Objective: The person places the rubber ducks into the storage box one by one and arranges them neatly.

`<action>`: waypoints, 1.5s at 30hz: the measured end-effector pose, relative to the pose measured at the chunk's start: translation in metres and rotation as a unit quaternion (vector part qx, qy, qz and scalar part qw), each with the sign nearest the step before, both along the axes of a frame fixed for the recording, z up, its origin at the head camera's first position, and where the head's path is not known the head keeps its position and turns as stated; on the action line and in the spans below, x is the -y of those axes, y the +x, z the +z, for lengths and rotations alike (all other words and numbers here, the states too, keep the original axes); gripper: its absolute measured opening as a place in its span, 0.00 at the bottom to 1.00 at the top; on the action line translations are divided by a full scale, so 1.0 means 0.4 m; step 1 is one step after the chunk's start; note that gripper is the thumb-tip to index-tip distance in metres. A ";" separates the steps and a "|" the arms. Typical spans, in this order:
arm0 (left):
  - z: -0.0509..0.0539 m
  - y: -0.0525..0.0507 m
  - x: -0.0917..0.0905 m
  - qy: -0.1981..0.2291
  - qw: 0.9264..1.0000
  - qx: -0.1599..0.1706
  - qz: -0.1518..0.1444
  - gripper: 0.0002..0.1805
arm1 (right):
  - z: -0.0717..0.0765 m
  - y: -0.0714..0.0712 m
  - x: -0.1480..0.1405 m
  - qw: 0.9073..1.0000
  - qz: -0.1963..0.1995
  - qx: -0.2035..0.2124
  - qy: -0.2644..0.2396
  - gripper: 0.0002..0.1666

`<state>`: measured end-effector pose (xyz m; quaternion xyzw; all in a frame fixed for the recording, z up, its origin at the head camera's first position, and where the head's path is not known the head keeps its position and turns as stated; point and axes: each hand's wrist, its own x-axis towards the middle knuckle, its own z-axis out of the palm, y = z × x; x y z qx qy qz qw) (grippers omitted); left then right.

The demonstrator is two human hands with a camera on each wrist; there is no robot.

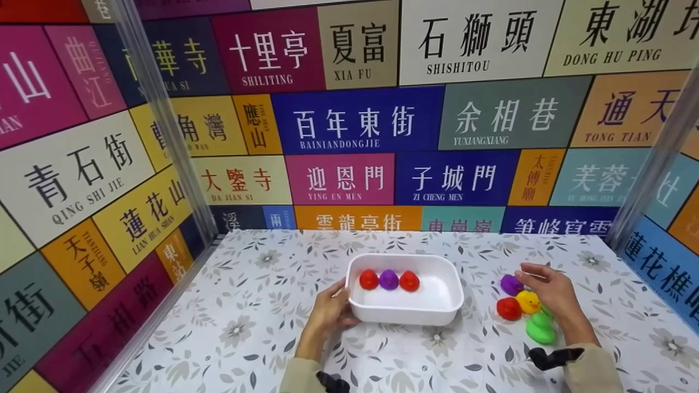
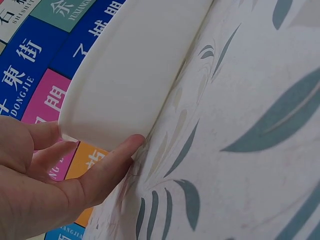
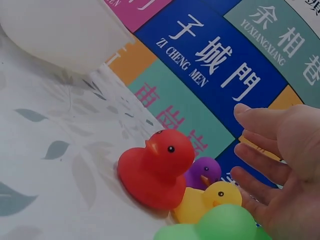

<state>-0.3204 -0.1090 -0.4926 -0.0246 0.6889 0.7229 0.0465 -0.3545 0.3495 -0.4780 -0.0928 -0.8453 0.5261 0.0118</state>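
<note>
Box (image 1: 404, 315), wht, on floral surface (image 1: 262, 365); L hand (image 1: 330, 310) grips its L end, thumb & fingers. Inside, in a row: red duck (image 1: 369, 279), purple duck (image 1: 389, 279), 2nd red duck (image 1: 409, 280). R hand (image 1: 554, 292) empty, fingers loosely spread, by 2nd purple duck (image 1: 510, 284); yellow duck (image 1: 528, 302), 3rd red duck (image 1: 508, 309), green duck (image 1: 540, 328) clustered nr it.

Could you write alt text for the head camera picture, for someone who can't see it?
A person's left hand holds a white tub containing a red toy, a purple toy and another red toy. The right hand is close to a purple toy duck, yellow duck, red duck and green duck on a flowered tablecloth.
</note>
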 end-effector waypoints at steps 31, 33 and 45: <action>0.000 0.002 -0.004 0.001 1.000 -0.007 0.004 0.28 | 0.014 0.034 -0.054 0.989 0.058 0.025 0.136 0.36; 0.001 0.002 -0.004 0.001 1.000 -0.006 0.005 0.28 | 0.014 0.034 -0.055 0.989 0.060 0.027 0.134 0.36; -0.002 0.002 -0.004 -0.006 1.000 -0.002 0.006 0.27 | 0.010 0.039 -0.047 0.991 0.048 0.021 0.120 0.40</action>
